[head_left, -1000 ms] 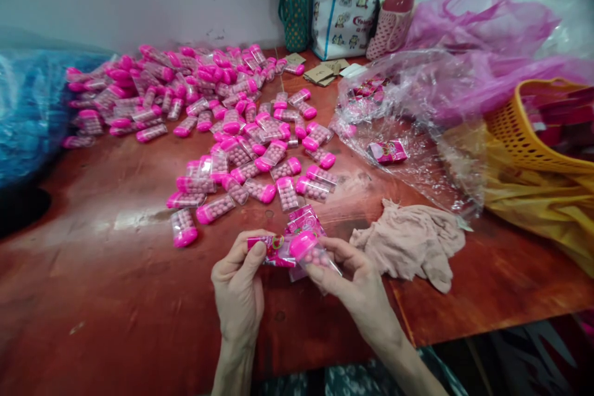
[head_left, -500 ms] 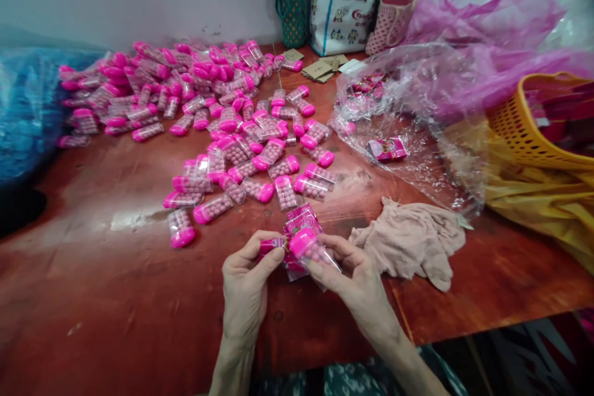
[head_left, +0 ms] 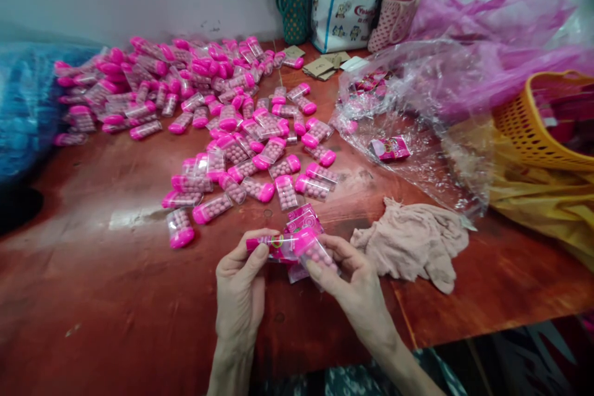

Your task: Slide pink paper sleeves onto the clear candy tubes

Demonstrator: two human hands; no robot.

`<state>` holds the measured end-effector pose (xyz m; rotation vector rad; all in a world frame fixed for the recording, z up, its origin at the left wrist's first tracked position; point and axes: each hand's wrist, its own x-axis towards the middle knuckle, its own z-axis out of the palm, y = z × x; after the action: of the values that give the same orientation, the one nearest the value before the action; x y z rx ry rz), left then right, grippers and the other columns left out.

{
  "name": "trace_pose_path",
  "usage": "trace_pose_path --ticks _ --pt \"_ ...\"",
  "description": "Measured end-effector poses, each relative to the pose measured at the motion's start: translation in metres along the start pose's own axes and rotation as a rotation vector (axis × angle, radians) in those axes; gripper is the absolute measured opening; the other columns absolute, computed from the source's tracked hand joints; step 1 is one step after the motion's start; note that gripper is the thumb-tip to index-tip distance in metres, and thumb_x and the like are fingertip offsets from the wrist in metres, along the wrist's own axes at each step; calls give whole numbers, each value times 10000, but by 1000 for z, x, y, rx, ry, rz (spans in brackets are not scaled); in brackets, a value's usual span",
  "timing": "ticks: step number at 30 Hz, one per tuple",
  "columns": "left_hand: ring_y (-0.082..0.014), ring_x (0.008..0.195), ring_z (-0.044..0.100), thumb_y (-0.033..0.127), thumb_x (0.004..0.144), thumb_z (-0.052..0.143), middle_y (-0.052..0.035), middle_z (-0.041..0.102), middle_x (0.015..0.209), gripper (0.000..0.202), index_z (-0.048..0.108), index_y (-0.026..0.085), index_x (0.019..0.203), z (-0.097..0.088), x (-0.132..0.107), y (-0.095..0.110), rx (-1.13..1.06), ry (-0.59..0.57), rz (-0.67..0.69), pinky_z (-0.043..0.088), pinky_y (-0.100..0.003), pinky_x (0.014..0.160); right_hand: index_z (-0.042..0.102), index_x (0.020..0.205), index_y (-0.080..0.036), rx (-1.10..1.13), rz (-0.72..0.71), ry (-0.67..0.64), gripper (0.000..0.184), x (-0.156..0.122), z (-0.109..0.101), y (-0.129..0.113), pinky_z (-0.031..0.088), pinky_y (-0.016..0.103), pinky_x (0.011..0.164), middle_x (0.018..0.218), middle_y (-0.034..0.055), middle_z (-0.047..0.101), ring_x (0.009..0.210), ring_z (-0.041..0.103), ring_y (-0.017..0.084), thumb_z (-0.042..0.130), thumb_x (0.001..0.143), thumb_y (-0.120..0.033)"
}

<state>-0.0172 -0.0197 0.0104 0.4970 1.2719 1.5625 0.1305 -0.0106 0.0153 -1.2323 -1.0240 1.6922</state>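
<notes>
In my left hand [head_left: 244, 278] a pink printed sleeve [head_left: 273, 241] is pinched between thumb and fingers, with green and white marks on it. My right hand [head_left: 355, 278] grips a small clear candy container [head_left: 319, 253], its bright pink cap pointing up and left. The sleeve's right end meets the cap; whether it goes around the cap I cannot tell. Behind and under the hands lies a small stack of pink printed sleeves [head_left: 304, 218] on the table. Just beyond are several loose candy containers [head_left: 285, 193] with pink caps and pale pink balls inside.
A large heap of candy containers [head_left: 153, 74] covers the red-brown table [head_left: 116, 297] at back left. A crumpled pale cloth [head_left: 415, 241] lies right of my hands. Farther right are clear plastic film [head_left: 431, 161], a yellow basket [head_left: 524, 117] and a pink bag [head_left: 492, 6].
My left hand has moved slightly left with the sleeve, so more of the sleeve shows between the hands. The right hand still holds the container in nearly the same place.
</notes>
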Motion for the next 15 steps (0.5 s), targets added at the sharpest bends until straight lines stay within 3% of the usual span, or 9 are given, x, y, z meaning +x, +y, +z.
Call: trace_pose_path --ticks 9,15 --pt "-116 788 592 150 718 638 -65 647 1016 234 671 135 949 1 -2 2 40 -81 -28 474 -209 745 626 1011 -202 -188 -7 -29 301 1 -9 -2 473 253 647 868 13 670 747 598 164 655 725 -290" --pt "-123 821 611 77 649 683 -64 652 1041 306 616 165 934 12 -3 0 73 41 103 483 -207 728 621 1058 -207 -319 -130 48 325 0 -9 -2 480 302 760 955 27 667 848 603 196 636 739 -265"
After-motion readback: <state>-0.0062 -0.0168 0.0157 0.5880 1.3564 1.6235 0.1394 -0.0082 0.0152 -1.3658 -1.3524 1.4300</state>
